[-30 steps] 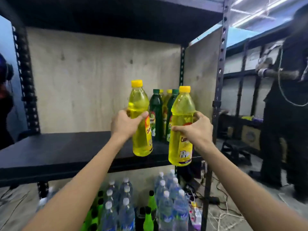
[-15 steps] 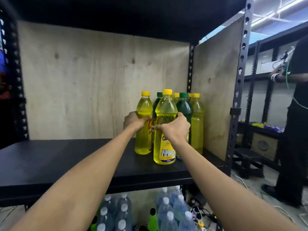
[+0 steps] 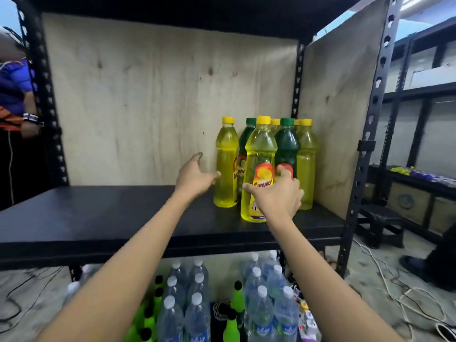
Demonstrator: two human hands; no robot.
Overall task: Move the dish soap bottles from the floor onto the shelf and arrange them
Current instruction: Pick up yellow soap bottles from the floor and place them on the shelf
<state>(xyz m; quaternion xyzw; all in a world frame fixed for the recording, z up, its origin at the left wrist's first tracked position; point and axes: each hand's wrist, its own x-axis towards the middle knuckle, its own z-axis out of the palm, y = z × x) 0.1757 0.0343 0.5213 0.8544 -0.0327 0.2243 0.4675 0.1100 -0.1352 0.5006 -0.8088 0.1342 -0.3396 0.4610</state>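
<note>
Two yellow dish soap bottles stand upright on the black shelf (image 3: 98, 218), tucked against the cluster by the plywood side panel (image 3: 345, 107) — apparently to keep rows tight. The left hand (image 3: 195, 177) hovers open beside the rear bottle (image 3: 225, 166); the right hand (image 3: 277, 196), fingers spread, touches the front bottle (image 3: 259, 156) — steadying, not gripping it.

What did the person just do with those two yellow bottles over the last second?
Both were carried in and stood on the shelf. The left hand has let go of the left yellow bottle; the right hand is opening off the front yellow bottle. The green bottles behind stayed put.
</note>
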